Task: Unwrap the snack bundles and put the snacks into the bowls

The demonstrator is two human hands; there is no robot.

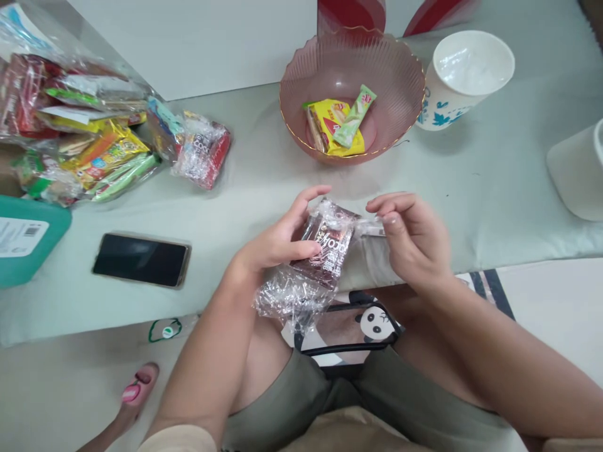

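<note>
In the head view, my left hand (287, 235) is closed around a dark brown snack packet (327, 251) with white lettering, its thumb lying across the front. Crinkled clear plastic wrap (294, 295) hangs below the packet and also covers its upper part. My right hand (414, 238) pinches a stretched end of this wrap between thumb and fingers, to the right of the packet. Beyond both hands stands a pink ribbed glass bowl (301, 141) with a gold rim. Inside it lie a yellow snack packet (327, 119) and a light green stick packet (355, 116).
Bagged snacks (98, 150) and a wrapped red snack bundle (202, 150) lie at the left. A phone (141, 258) rests near a green container (32, 238). A white paper cup (471, 69) stands right of the bowl, another white container (579, 169) farther right. A panda-print bag (348, 329) sits between my legs.
</note>
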